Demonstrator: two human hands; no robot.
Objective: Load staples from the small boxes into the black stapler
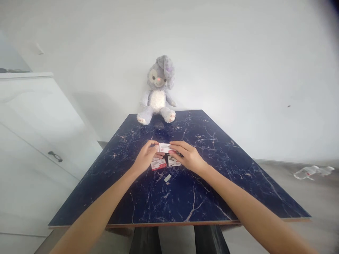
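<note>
Between my two hands is a small white and red box [164,147], raised a little over the table. My left hand [146,154] pinches its left end, and my right hand [188,155] grips its right end from above. Below it, near my left fingers, a second white and red box [159,164] lies on the table. A box with dark pictures of what may be staplers [173,161] lies beside my right fingers, partly covered by them. Closer to me sits a small pale grey block [167,178], whose kind I cannot make out.
The blue marbled table [212,197] has a straight front edge near my forearms. A grey plush rabbit [158,91] sits at its back edge against the wall. To the left stands a white cabinet [34,141]; clear plastic bottles [309,172] lie on the floor at right.
</note>
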